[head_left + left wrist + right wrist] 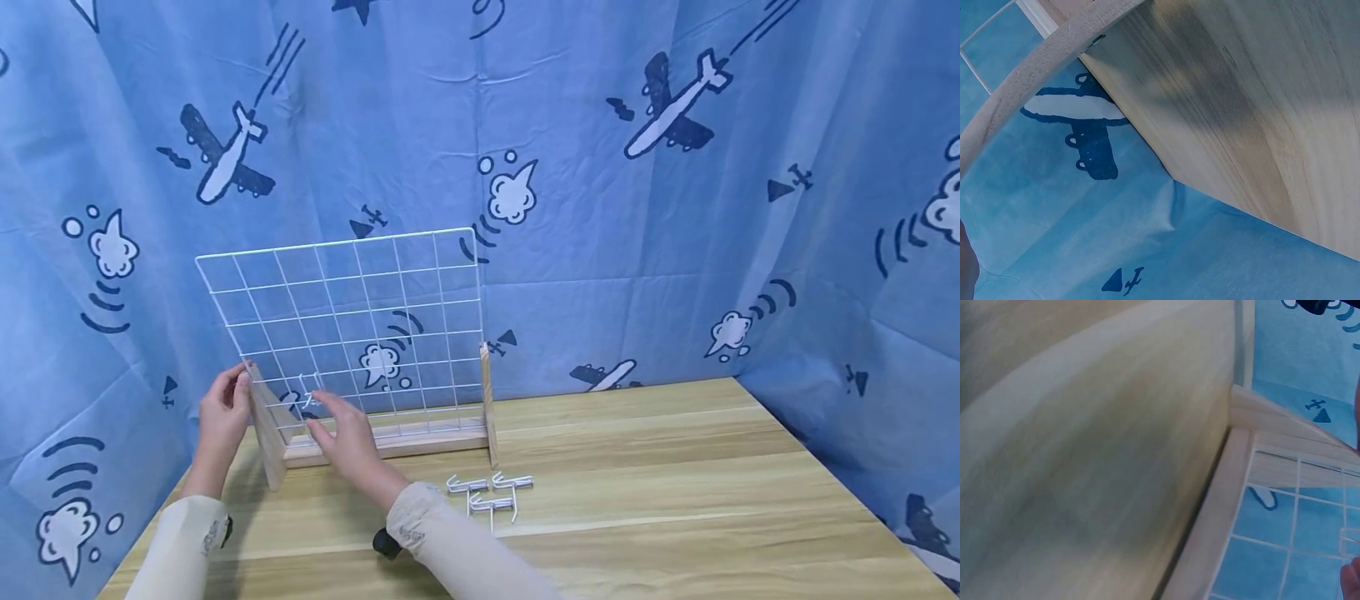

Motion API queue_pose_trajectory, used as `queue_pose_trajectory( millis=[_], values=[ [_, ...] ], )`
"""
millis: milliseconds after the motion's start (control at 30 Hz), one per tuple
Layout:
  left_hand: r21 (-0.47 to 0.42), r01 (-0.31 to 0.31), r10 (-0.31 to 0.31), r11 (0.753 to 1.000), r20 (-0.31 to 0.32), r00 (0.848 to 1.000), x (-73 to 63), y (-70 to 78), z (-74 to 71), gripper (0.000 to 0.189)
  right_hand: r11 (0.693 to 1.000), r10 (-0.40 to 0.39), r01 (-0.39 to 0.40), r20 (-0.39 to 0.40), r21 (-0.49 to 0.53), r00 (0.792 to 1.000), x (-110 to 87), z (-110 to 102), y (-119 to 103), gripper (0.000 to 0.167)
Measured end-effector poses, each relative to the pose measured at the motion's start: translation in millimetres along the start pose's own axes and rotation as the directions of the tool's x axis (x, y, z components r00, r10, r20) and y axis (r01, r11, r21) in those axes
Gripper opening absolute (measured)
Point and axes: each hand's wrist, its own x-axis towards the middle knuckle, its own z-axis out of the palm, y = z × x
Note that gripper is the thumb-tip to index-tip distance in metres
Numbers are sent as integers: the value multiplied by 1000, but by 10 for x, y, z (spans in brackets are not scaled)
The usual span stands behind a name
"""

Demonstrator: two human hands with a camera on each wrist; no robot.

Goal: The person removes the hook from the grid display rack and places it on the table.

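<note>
A white wire grid panel (378, 312) stands upright in a wooden stand (489, 408). At the stand's left post, my left hand (223, 407) grips the upper end between thumb and fingers. A white wire hook (309, 393) hangs on the grid's lower left part. My right hand (351, 442) is just in front of that hook, index fingertip right at it and thumb spread apart below. In the right wrist view, only a fingertip (1350, 581) shows beside the hook (1350, 540). The left wrist view catches the curved wooden post (1029, 75) and a sliver of hand.
Three more metal hooks (491, 493) lie on the wooden table (675, 500), right of my right forearm. A small black object (386, 544) sits by the right sleeve. Blue printed curtain (570, 250) hangs behind the table and along its sides.
</note>
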Motion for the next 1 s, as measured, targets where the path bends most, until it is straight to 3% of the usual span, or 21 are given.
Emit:
queue_pose_trajectory(
  millis=[300,700,1000],
  values=[
    [26,16,-16,1000,-6,1000,-12,-7,5,41,995,-69,60,-121,-79,990,13,135,46,35],
    [23,-4,4,1000,-5,1000,-9,-18,-10,42,992,-66,54,-99,-113,993,94,103,8,26],
    [12,9,-9,1000,0,1000,-11,-24,4,43,968,-84,61,-85,-244,993,122,102,11,23]
  ],
)
